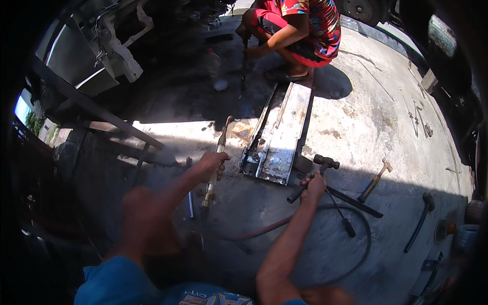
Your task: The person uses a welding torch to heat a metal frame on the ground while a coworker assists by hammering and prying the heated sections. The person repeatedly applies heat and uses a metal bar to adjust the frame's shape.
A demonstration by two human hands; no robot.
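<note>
My left hand (211, 165) is wrapped round a brass gas torch (222, 140), its curved tip pointing away from me. In my right hand (313, 186) is a hammer (326, 162) with a dark head and dark handle, held low over the floor. Between and beyond my hands lies a long metal channel (284, 134), scuffed and dirty, its near end close to the hammer. A thin tool with a black grip (348, 227) and a dark flat bar (358, 203) are beside my right hand; whether my fingers touch either, I cannot tell.
A person (300, 30) squats at the channel's far end, holding a rod-like tool. A wooden-handled hammer (375, 181) and a dark hammer (421, 221) lie to the right. A hose (368, 239) loops across the floor. Metal framework (96, 112) stands at the left.
</note>
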